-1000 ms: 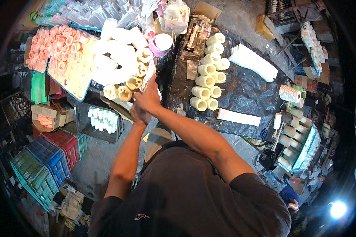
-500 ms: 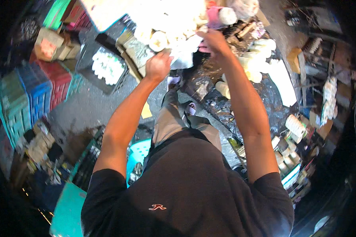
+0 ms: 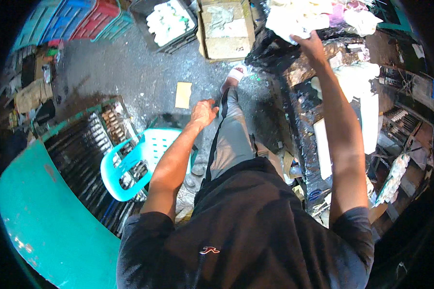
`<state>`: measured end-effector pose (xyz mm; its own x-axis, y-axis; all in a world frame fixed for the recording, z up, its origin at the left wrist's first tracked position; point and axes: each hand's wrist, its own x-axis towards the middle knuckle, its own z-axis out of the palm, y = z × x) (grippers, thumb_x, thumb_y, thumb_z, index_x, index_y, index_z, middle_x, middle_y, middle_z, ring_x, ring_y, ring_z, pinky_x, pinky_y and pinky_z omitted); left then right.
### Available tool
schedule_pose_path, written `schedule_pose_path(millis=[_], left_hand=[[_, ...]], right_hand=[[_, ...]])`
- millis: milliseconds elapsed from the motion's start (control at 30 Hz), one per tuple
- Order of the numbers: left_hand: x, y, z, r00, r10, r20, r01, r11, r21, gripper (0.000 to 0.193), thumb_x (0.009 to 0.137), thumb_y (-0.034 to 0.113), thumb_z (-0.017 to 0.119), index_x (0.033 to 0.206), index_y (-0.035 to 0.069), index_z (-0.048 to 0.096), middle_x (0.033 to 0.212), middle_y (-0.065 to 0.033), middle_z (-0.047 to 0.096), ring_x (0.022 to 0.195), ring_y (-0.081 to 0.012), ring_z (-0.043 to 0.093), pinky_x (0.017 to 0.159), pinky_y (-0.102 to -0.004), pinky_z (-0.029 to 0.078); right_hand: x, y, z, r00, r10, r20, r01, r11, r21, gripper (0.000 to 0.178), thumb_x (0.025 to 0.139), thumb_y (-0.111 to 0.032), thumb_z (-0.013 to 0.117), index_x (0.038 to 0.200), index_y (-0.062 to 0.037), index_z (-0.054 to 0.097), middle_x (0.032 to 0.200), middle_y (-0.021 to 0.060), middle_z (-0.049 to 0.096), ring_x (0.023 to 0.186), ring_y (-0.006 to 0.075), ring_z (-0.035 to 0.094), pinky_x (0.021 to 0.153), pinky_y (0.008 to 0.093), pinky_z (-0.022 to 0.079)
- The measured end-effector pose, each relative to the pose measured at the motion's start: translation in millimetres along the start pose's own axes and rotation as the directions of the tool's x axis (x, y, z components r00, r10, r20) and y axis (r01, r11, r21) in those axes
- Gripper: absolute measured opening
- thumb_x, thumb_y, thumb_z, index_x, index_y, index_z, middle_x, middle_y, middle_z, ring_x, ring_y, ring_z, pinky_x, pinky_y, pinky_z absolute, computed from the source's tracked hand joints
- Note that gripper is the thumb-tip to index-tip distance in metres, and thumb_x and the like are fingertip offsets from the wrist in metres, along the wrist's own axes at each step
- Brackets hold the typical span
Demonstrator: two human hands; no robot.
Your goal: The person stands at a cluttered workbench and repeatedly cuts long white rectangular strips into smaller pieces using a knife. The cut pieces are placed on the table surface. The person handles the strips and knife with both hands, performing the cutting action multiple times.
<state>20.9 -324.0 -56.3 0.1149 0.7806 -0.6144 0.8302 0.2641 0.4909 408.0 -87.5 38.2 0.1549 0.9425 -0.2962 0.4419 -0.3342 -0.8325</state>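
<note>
The two hands are held well apart. The right hand [image 3: 309, 42] is raised at the near edge of a glaring white, sheet-like bundle [image 3: 283, 25], with the fingers set against its lower corner; whether the corner is pinched or only touched cannot be told, as detail is washed out by the light. The left hand [image 3: 204, 113] is lowered over the floor, its fingers loosely bent and nothing seen in them, near a turquoise slotted plastic chair [image 3: 112, 177].

For good handling, the bundle is probably best taken by more than its corner and steadied with the second hand, so that the pale pile around it is not dragged.

The bundle is placed at the far end of the long dark surface [image 3: 305, 126], which is covered in black plastic. A pink item [image 3: 339, 14] is seen beside it; nearer, overexposed cream pieces [image 3: 354, 77] and a flat white strip [image 3: 324, 150] are laid out.

On the grey concrete floor [image 3: 144, 72], a worn cardboard box [image 3: 229, 52], a black plastic crate [image 3: 180, 45] of white pieces and a yellow paper scrap [image 3: 183, 95] are found.
</note>
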Motion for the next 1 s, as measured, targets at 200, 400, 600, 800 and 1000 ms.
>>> schedule_pose_path(millis=[200,400,600,800,1000], left_hand=[[-96.4,-82.6,54.5,0.981,-0.194,-0.022,0.192,0.978,-0.085,0.048,0.088,0.034,0.074,0.125,0.004,0.068,0.106,-0.0219,0.074,0.106,-0.0360,0.070,0.095,-0.0443,0.054],[-153.2,-135.4,74.4,0.940,-0.339,0.041,0.340,0.915,-0.216,0.049,0.087,0.033,0.076,0.123,0.002,0.068,0.102,-0.0221,0.075,0.102,-0.0342,0.072,0.093,-0.0419,0.055],[-171.0,-184.4,69.8,0.924,-0.381,0.011,0.369,0.887,-0.279,0.047,0.089,0.033,0.075,0.120,0.000,0.069,0.098,-0.0200,0.076,0.096,-0.0340,0.073,0.092,-0.0401,0.054],[-183.3,-241.9,63.9,0.840,-0.538,0.066,0.440,0.606,-0.663,0.033,0.091,0.028,0.076,0.112,0.003,0.071,0.077,-0.0106,0.071,0.065,-0.0201,0.067,0.057,-0.0357,0.053],[-209.5,-283.4,38.2,0.849,-0.501,0.169,0.452,0.522,-0.724,0.019,0.089,0.022,0.078,0.081,0.009,0.066,0.064,-0.0052,0.062,0.052,-0.0149,0.058,0.044,-0.0302,0.045]], right_hand=[[-22.7,0.1,5.0,0.988,0.006,0.157,0.087,0.810,-0.580,0.085,0.081,-0.047,0.081,0.132,0.0115,0.046,0.124,0.0327,0.064,0.116,0.0385,0.065,0.099,0.0442,0.050],[-53.6,-9.0,10.9,0.945,0.066,0.321,0.229,0.566,-0.792,0.084,0.081,-0.051,0.076,0.138,0.0063,0.050,0.126,0.0326,0.063,0.120,0.0447,0.061,0.102,0.0465,0.049],[-54.0,-17.3,18.4,0.923,-0.025,0.383,0.352,0.454,-0.818,0.083,0.084,-0.050,0.075,0.142,0.0053,0.052,0.130,0.0302,0.063,0.121,0.0422,0.062,0.106,0.0434,0.048],[-109.5,-34.3,40.6,0.923,-0.111,0.369,0.359,0.598,-0.717,0.059,0.089,-0.036,0.070,0.131,0.0037,0.059,0.131,0.0279,0.063,0.122,0.0407,0.061,0.105,0.0451,0.048],[-263.3,71.4,52.4,0.853,-0.005,0.521,0.333,0.775,-0.537,0.054,0.089,-0.031,0.072,0.128,0.0051,0.061,0.125,0.0273,0.065,0.117,0.0416,0.063,0.097,0.0457,0.051]])
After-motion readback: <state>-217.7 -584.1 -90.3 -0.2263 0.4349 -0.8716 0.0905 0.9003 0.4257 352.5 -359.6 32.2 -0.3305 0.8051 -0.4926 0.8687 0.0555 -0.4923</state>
